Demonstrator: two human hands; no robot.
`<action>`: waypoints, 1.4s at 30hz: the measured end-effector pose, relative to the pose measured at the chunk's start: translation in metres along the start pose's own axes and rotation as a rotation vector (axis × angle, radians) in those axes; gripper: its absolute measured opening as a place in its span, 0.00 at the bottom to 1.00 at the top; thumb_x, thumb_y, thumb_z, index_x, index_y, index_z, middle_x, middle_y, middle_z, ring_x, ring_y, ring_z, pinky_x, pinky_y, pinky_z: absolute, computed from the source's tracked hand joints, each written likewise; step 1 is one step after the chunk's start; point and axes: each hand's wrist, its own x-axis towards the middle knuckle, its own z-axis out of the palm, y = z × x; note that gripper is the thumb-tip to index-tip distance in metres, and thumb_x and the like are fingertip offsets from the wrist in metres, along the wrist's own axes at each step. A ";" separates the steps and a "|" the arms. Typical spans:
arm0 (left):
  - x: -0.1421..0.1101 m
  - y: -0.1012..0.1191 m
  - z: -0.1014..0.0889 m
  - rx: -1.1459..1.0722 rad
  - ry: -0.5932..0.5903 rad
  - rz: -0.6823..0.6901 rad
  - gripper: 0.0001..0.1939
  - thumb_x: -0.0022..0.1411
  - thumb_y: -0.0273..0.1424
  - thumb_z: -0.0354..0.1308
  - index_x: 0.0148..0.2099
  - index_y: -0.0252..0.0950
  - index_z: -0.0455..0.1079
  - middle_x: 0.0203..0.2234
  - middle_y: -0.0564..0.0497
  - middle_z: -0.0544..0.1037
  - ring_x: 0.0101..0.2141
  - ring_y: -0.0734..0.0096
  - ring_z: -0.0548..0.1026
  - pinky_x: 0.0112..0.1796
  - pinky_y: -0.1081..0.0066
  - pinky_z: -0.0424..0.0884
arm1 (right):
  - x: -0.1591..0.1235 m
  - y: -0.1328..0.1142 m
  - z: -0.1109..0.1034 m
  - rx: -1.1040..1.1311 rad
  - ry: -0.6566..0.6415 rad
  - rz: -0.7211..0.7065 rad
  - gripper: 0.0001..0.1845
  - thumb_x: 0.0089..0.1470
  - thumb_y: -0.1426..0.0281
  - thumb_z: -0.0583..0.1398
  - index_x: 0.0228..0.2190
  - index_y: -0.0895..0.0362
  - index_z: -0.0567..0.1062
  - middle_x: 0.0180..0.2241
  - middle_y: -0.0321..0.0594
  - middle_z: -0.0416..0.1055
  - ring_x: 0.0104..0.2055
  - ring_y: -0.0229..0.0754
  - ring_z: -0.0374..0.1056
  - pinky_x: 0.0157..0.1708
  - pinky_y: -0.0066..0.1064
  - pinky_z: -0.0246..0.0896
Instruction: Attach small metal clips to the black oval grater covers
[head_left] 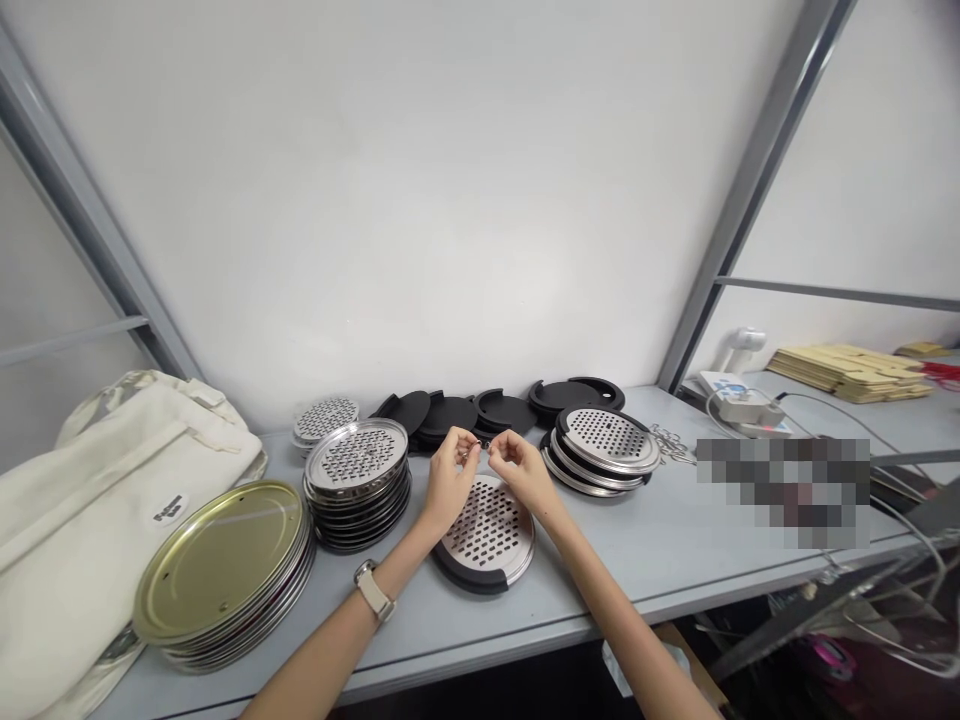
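Observation:
My left hand and my right hand meet above a perforated steel disc that sits in a black rim on the grey table. Both hands pinch a small metal ring between their fingertips. My left wrist wears a watch. A stack of perforated steel discs stands just left of my left hand. A second pile of such discs lies right of my right hand.
A stack of gold-coloured round lids lies at the front left, beside a cream cloth bag. Black round rims line the wall. Loose metal rings lie right of the discs. A power strip and wooden sheets sit at the right.

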 end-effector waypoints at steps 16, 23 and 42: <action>-0.001 0.001 -0.002 0.099 -0.012 0.008 0.06 0.62 0.31 0.55 0.36 0.36 0.72 0.30 0.51 0.78 0.31 0.71 0.75 0.33 0.73 0.69 | -0.004 -0.001 0.003 -0.246 0.013 -0.112 0.03 0.48 0.74 0.55 0.26 0.55 0.64 0.25 0.33 0.64 0.27 0.38 0.61 0.29 0.28 0.56; -0.001 0.002 -0.002 0.146 -0.016 0.052 0.08 0.63 0.27 0.51 0.42 0.38 0.70 0.36 0.50 0.77 0.37 0.70 0.75 0.37 0.73 0.69 | -0.003 0.001 0.003 -0.263 0.008 -0.146 0.03 0.48 0.74 0.55 0.26 0.55 0.63 0.25 0.33 0.63 0.28 0.38 0.60 0.30 0.28 0.57; -0.004 0.001 -0.004 0.171 -0.096 0.042 0.05 0.65 0.28 0.49 0.36 0.38 0.64 0.30 0.54 0.75 0.32 0.71 0.74 0.35 0.73 0.66 | -0.005 0.001 0.003 -0.330 -0.034 -0.184 0.05 0.51 0.75 0.53 0.27 0.54 0.62 0.27 0.34 0.63 0.30 0.40 0.60 0.31 0.29 0.56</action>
